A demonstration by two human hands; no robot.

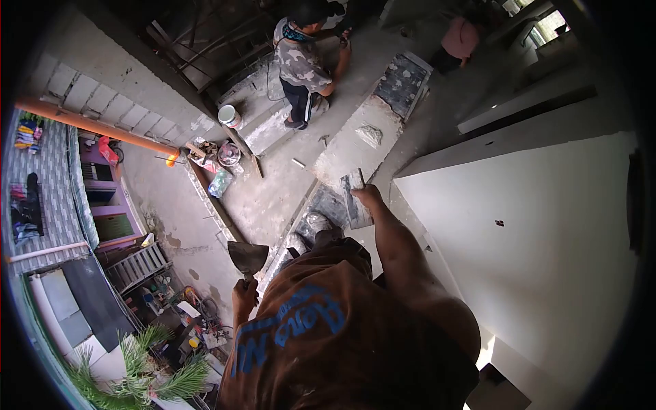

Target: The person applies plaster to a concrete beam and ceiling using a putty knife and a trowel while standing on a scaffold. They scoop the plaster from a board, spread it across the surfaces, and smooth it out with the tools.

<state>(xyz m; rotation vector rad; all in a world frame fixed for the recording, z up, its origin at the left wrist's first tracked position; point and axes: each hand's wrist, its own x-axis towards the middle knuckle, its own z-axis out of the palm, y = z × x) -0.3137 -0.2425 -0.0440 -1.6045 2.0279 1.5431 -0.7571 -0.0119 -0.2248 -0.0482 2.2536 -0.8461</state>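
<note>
My left hand (244,298), at the lower left, is closed around the handle of a wide putty knife (247,258). Its dark, flared blade points upward, away from my body. My right hand (369,197) reaches forward and grips a rectangular plastering trowel (355,208), its long flat face smeared with grey-white material. Just beyond the trowel lies a long board (348,152) coated in pale plaster, with a heap of white plaster (371,135) on it. My feet are partly hidden below my brown shirt.
A co-worker (301,65) in a camouflage shirt stands ahead; another person in pink (460,37) is farther back. A white bucket (229,117), bags (221,183) and a hammer (324,140) lie around the concrete floor. A white wall (533,212) rises on my right. The floor drops at a left edge (212,198).
</note>
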